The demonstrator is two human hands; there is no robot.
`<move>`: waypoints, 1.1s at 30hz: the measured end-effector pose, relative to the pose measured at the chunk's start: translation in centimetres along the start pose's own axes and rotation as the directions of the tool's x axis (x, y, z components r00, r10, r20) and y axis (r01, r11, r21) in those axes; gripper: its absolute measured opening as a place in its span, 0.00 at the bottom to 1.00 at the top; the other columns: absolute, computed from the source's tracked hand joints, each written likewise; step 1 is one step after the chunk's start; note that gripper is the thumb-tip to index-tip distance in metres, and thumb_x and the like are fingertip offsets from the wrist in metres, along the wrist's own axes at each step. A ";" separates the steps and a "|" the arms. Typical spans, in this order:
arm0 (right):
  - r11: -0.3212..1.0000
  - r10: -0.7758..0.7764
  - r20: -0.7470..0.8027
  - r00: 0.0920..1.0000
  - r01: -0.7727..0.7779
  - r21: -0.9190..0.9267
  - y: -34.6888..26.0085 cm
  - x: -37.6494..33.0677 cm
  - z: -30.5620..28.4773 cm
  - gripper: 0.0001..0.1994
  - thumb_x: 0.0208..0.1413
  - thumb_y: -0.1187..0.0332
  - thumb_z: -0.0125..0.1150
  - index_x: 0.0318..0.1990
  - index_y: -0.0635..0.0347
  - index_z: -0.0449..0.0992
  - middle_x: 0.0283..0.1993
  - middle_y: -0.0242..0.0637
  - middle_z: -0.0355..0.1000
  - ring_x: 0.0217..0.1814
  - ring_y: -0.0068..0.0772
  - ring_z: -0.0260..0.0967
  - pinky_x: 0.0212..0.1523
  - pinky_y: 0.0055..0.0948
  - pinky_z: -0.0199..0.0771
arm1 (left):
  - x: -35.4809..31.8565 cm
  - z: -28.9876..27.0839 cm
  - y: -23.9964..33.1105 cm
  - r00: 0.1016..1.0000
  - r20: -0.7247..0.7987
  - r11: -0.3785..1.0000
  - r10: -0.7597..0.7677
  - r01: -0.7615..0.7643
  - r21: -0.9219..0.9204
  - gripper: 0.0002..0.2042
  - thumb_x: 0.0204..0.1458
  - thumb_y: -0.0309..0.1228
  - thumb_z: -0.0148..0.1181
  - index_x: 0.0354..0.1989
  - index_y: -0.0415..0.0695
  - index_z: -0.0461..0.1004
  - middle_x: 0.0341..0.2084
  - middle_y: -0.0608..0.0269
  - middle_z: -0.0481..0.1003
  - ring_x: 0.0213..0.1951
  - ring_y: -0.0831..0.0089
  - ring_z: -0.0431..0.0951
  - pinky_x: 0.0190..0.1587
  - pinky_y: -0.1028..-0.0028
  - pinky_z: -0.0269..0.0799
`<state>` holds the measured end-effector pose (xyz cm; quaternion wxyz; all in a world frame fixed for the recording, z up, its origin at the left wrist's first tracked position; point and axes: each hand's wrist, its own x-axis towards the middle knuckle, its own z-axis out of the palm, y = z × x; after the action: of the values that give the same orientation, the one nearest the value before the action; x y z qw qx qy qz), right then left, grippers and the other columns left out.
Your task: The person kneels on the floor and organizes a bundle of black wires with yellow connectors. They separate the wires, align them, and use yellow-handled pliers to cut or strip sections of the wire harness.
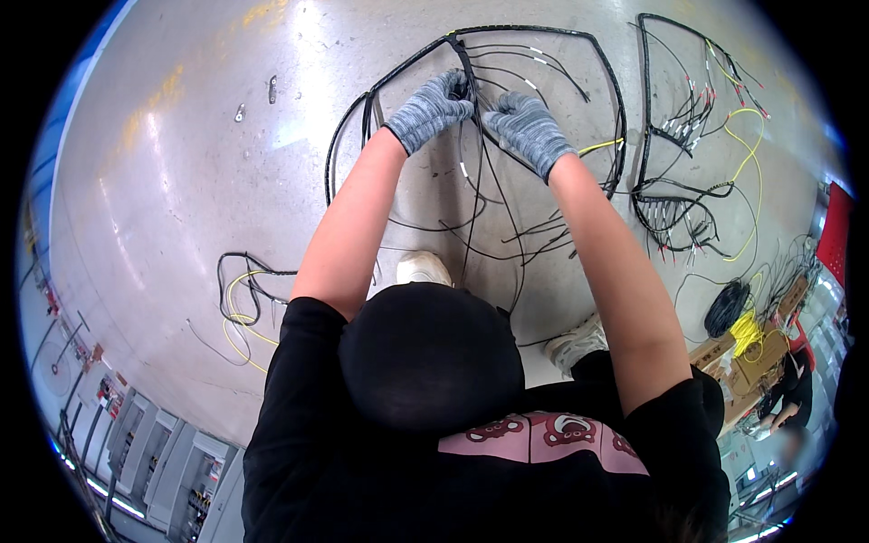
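Note:
A black wiring harness (543,31), its trunk wrapped in dark covering, lies in a broad loop on the grey floor. Thin black wires with white labels branch off it. My left hand (433,113), in a grey knit glove, is closed around the black branch bundle (462,59) hanging from the top of the loop. Just right of it is my right hand (529,127), gloved alike, its fingers bent together beside the thin wires; what they pinch is too small to make out. Loose wire ends (489,195) trail below both hands toward a white shoe (423,268).
A second black harness (644,100) with red-tipped wires and a yellow wire (759,172) lies on the right. More cable (237,281) is at the left. Farther right are black and yellow wire coils (747,333), cardboard boxes (759,366) and another person (789,398). Grey cabinets (163,448) stand lower left.

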<state>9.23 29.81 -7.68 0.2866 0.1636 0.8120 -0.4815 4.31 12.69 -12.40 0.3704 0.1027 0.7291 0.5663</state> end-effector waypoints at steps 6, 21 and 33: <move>0.982 -0.017 -0.063 0.998 0.005 -0.188 -0.3 1.3 0.5 0.21 0.38 0.55 0.67 0.29 0.68 0.73 0.21 0.40 0.69 0.23 0.31 0.64 0.29 0.30 0.67 | -0.3 -0.7 0.5 0.999 0.054 0.999 -0.003 0.005 -0.043 0.19 0.45 0.25 0.58 0.47 0.38 0.67 0.36 0.66 0.71 0.38 0.77 0.68 0.45 0.77 0.65; 0.890 -0.043 -0.060 0.997 0.011 -0.455 -1.4 1.6 1.4 0.20 0.39 0.56 0.59 0.32 0.67 0.74 0.23 0.45 0.72 0.23 0.36 0.70 0.29 0.30 0.70 | 0.8 -1.4 1.7 0.993 0.081 0.880 -0.080 0.032 0.473 0.17 0.42 0.26 0.57 0.43 0.36 0.69 0.35 0.57 0.74 0.39 0.70 0.72 0.46 0.74 0.66; 0.948 0.044 -0.013 0.999 -0.046 -0.314 -1.8 2.2 1.0 0.15 0.40 0.63 0.63 0.32 0.67 0.73 0.23 0.38 0.71 0.20 0.25 0.69 0.25 0.24 0.70 | 1.0 -1.4 1.6 0.991 0.091 0.913 -0.097 0.052 0.405 0.18 0.41 0.28 0.61 0.42 0.36 0.69 0.34 0.59 0.74 0.38 0.72 0.71 0.46 0.74 0.65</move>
<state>6.90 28.01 -8.19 0.3176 0.1358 0.8751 -0.3391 2.27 12.73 -11.29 0.4020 0.1794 0.8118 0.3837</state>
